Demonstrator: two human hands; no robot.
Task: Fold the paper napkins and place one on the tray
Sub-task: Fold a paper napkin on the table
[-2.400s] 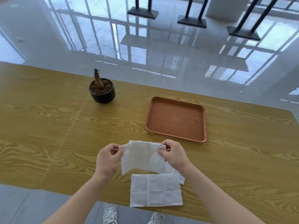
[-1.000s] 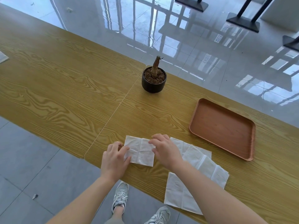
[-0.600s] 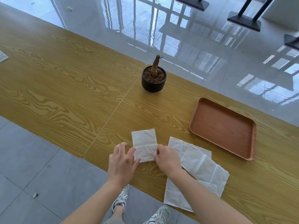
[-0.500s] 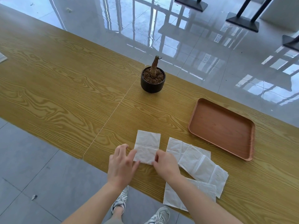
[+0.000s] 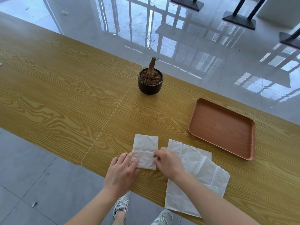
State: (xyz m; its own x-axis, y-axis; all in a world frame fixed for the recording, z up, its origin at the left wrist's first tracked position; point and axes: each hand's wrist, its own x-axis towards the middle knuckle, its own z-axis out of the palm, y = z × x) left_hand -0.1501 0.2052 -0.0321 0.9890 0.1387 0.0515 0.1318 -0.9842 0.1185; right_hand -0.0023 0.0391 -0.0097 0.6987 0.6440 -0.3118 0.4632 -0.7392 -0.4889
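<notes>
A small folded white napkin point(image 5: 145, 148) lies flat near the wooden table's front edge. My left hand point(image 5: 121, 172) rests on its near left corner with fingers spread. My right hand point(image 5: 168, 161) pinches its near right edge at the crease. To the right lie two larger, looser white napkins point(image 5: 203, 169), overlapping, partly under my right forearm. The brown rectangular tray point(image 5: 224, 127) sits bare at the right, apart from the napkins.
A black pot with a bare brown stem point(image 5: 150, 82) stands behind the napkins. The table's seam point(image 5: 112, 116) runs diagonally left of the folded napkin. The near table edge lies just under my wrists, with my shoes point(image 5: 121, 207) on the grey floor below.
The napkin held up between both hands was laid on the table and folded to a narrower upright shape. Both hands slid back to its near end. The view shifted rightward, then held.
</notes>
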